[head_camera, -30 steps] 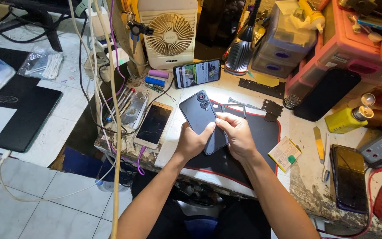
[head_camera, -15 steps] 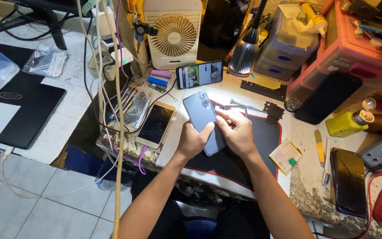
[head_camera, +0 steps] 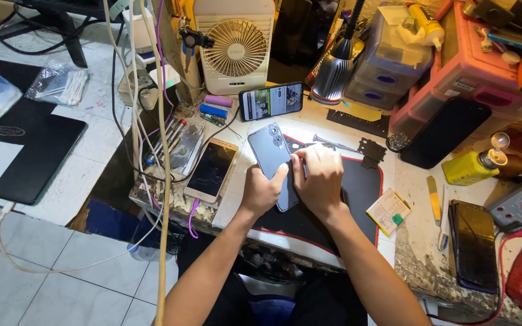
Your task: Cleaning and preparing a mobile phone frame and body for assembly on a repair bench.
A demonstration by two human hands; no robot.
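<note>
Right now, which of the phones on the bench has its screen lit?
The phone propped sideways in front of the white fan. The gold phone and the black phone at right lie dark.

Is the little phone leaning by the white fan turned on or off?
On. The small black phone propped beside the white fan has a bright, colourful picture on its screen.

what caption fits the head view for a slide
Both hands, left hand and right hand, hold a dark blue-grey smartphone back-up over a black red-edged work mat on a cluttered bench.

Both hands grip a dark-blue phone face-down.
</note>
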